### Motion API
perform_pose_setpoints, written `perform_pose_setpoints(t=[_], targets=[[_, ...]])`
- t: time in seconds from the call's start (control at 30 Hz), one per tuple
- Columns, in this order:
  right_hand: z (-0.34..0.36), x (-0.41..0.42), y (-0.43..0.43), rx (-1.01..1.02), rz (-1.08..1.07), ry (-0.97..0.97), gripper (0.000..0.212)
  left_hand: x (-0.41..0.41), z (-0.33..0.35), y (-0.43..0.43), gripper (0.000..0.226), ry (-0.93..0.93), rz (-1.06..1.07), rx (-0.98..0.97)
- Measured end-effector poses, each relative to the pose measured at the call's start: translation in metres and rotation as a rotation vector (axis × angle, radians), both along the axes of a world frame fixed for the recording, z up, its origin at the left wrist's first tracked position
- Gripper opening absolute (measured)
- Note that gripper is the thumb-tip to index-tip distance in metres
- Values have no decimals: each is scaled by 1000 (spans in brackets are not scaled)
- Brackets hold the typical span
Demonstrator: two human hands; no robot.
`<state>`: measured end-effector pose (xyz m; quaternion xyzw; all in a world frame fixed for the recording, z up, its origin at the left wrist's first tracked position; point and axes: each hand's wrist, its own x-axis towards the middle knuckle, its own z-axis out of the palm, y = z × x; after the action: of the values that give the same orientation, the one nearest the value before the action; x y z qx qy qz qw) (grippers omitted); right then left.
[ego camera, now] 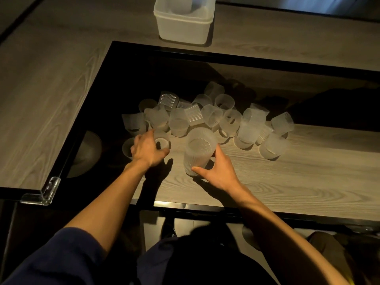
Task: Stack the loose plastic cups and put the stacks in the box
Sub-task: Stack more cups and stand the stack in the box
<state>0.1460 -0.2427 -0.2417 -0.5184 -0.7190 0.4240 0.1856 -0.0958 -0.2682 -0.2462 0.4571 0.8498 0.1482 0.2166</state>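
Note:
Several loose frosted plastic cups (211,115) lie in a heap on the lower table surface, some upright, some tipped. An upright stack of cups (198,153) stands in front of the heap, and my right hand (218,171) grips it near its base. My left hand (147,149) closes round a single upright cup (162,141) at the heap's left end. The white plastic box (185,23) stands at the far side on the raised tabletop, with a stack of cups (184,5) inside it.
A raised wood tabletop (41,89) with a black edge wraps the left and far sides of the sunken area. A clear corner guard (44,194) sits on its near left corner. A round dark object (88,153) lies at the left in shadow.

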Motion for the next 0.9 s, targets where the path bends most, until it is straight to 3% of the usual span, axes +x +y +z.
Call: perform_pose_setpoints(t=[0.17, 0.33, 0.43, 0.57, 0.7, 0.8, 0.9], targets=[[2, 0, 0, -31, -6, 13, 93, -6, -19, 14, 77, 23, 43, -112], [1, 0, -1, -56, -33, 29, 92, -2, -28, 14, 69, 213, -121, -126], [1, 0, -2, -53, -38, 32, 92, 1, -26, 15, 69, 194, -141, -116], [0, 1, -2, -37, -37, 23, 93, 8, -9, 19, 66, -68, -21, 92], [-2, 2, -2, -14, -25, 12, 94, 12, 19, 24, 48, -396, 184, 300], [-3, 2, -2, 3, -18, 14, 94, 15, 47, 24, 18, -804, 145, 426], [-3, 1, -2, 8, -7, 18, 95, 22, 77, 22, 25, -985, 10, 520]])
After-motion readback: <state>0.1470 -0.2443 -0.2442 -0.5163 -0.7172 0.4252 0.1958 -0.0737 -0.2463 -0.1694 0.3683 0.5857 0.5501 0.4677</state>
